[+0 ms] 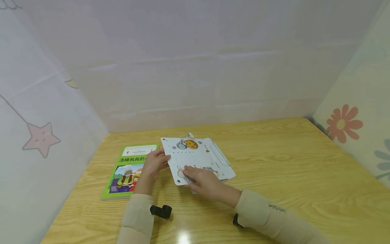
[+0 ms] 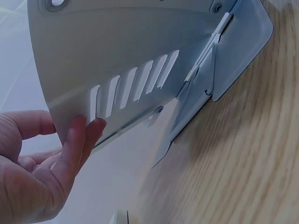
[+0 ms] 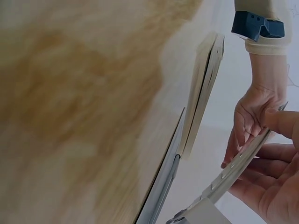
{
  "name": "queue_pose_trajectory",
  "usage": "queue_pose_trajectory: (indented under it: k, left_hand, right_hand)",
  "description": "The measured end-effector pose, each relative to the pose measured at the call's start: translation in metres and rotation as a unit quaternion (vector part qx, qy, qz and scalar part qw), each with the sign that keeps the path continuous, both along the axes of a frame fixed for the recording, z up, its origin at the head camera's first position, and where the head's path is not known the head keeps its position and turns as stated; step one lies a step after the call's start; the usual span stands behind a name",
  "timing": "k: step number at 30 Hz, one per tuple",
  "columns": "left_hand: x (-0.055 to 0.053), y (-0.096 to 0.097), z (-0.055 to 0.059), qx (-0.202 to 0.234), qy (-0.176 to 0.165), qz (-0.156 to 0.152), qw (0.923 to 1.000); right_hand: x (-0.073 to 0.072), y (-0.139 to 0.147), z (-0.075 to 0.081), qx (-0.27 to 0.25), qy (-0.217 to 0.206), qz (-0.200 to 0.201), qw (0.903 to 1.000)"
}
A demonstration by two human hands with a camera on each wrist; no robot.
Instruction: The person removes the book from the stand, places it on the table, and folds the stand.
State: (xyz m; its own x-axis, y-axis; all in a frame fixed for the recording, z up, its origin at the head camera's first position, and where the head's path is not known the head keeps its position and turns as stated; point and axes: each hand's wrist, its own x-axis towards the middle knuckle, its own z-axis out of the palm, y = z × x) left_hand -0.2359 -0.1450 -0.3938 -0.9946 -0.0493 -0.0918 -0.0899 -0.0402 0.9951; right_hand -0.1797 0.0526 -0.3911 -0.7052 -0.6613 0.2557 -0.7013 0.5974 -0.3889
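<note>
A white metal book stand (image 1: 189, 159) printed with planets and an astronaut is held at a tilt above the table. My left hand (image 1: 155, 164) pinches its left edge, thumb on the printed face and fingers behind. Toward the near edge my right hand (image 1: 208, 183) grips the panel, its thumb lying on top beside the ringed planet. Seen from below in the left wrist view, the panel's plain back (image 2: 117, 46) has a row of slots, and a hinged lower part (image 2: 243, 51) angles off it close over the wood. Left fingertips (image 2: 97, 126) press near the slots.
A green-covered children's book (image 1: 126, 178) lies flat at the left, partly behind my left hand and forearm. The wooden table (image 1: 289, 169) extends to the right. Pale fabric walls (image 1: 189, 78) with a star and flowers enclose its back and sides.
</note>
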Motion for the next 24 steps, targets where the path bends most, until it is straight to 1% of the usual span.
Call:
queue_pose_trajectory:
  k: [3, 6, 10, 17, 21, 24]
  left_hand:
    - [0.001, 0.0, 0.0, -0.021, 0.0, 0.002, 0.9998]
    - [0.002, 0.001, 0.001, -0.06, 0.007, 0.001, 0.9982]
    - [0.003, 0.001, 0.0, -0.124, 0.009, 0.002, 0.9922]
    - [0.002, 0.0, -0.006, -0.172, -0.016, 0.011, 0.985]
    - [0.001, -0.001, -0.01, -0.211, -0.024, 0.013, 0.9771]
    - [-0.001, -0.001, -0.013, -0.225, -0.026, 0.012, 0.9739]
  right_hand:
    - [0.0, -0.001, -0.001, 0.014, 0.002, 0.002, 0.9999]
    - [-0.001, -0.003, -0.002, 0.028, -0.001, 0.002, 0.9996]
    - [-0.001, -0.006, -0.003, 0.055, 0.002, 0.0, 0.9985]
    - [-0.002, -0.011, -0.006, 0.095, 0.017, 0.01, 0.9953]
    - [-0.004, -0.01, -0.007, 0.093, -0.003, 0.028, 0.9953]
    - [-0.006, -0.006, -0.009, 0.082, -0.027, 0.04, 0.9955]
